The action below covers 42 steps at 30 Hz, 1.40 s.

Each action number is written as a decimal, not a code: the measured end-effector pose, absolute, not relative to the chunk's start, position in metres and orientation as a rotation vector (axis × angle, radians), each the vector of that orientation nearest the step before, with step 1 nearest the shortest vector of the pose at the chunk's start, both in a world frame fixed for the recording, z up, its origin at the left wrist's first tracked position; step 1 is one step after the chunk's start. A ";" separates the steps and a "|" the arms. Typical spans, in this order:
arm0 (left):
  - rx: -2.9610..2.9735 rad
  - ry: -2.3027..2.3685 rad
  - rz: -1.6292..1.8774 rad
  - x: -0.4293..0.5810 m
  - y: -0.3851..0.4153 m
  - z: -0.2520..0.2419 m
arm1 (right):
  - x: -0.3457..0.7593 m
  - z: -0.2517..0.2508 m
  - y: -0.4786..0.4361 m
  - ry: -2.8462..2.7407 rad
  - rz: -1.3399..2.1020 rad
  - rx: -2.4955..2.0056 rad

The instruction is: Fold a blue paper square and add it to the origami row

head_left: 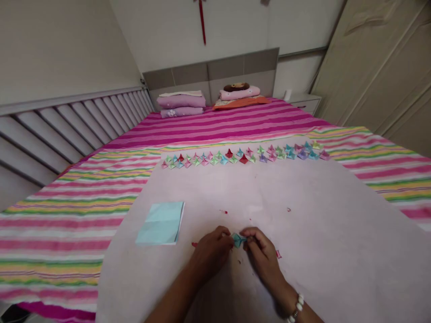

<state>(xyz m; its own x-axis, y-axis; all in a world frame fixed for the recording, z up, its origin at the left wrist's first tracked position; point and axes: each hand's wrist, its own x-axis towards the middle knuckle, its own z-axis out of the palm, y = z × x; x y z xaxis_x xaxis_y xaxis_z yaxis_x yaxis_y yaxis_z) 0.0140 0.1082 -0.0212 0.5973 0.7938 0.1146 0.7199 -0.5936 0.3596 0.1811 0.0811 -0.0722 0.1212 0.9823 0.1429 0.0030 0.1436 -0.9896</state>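
Note:
A small folded piece of light blue paper (237, 240) is pinched between both hands, just above the pale board. My left hand (215, 246) grips its left side with the fingertips closed. On the other side, my right hand (261, 246) has thumb and forefinger closed on the right end; a white beaded bracelet is on that wrist. To the left lies a stack of light blue paper sheets (160, 223). Along the board's far edge stand several small folded paper pieces (243, 159) in pink, green, blue, purple and red.
The pale board (323, 224) rests on a striped bedspread (67, 220). Small red scraps (278, 254) lie around the hands. Folded bedding (182, 101) is stacked by the headboard. A white railing (101, 110) runs along the left, and a wardrobe (380, 67) stands at right.

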 end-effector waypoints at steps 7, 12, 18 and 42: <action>2.551 1.226 0.366 0.009 0.112 -0.029 | 0.176 -0.071 0.082 -1.148 1.012 -1.128; 2.536 1.212 0.396 0.008 0.115 -0.032 | 0.176 -0.069 0.082 -1.186 0.979 -1.130; 2.532 1.313 0.264 0.012 0.116 -0.028 | 0.177 -0.069 0.082 -1.221 0.934 -1.144; 2.502 1.359 0.346 0.013 0.107 -0.019 | 0.180 -0.068 0.081 -1.288 0.915 -1.152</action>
<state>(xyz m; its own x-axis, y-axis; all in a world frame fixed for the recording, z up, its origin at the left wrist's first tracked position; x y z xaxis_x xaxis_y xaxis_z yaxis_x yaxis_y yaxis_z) 0.0131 0.1065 -0.0191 0.5307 0.8439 0.0785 0.7788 -0.5221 0.3476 0.1805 0.0813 -0.0684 0.1025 0.9674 0.2314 0.1001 0.2214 -0.9700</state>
